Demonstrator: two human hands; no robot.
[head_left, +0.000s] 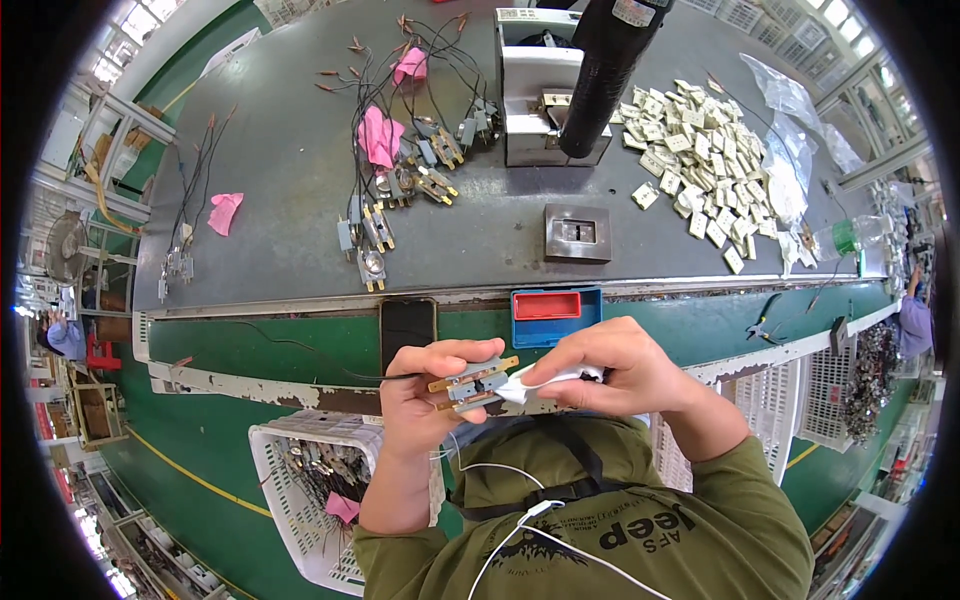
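Observation:
My left hand (412, 402) is closed around a grey electrical switch part (476, 386) with brass terminals. A black wire runs off from it to the left. In my right hand (628, 368), thumb and fingers pinch a crumpled white cloth (542, 380). The cloth's tip touches the right end of the switch part. Both hands are in front of my body at the bench's near edge. Just beyond them lie a dark phone (408, 326) and a blue tray (522, 334) holding a red box (546, 304).
A black tube (605, 75) rises from a metal press (522, 125). Near it are a steel block (578, 246), a cream-coloured pile of small parts (700, 160) and wired switch parts (378, 228). Pliers (764, 322) lie right; a white basket (290, 510) stands below left.

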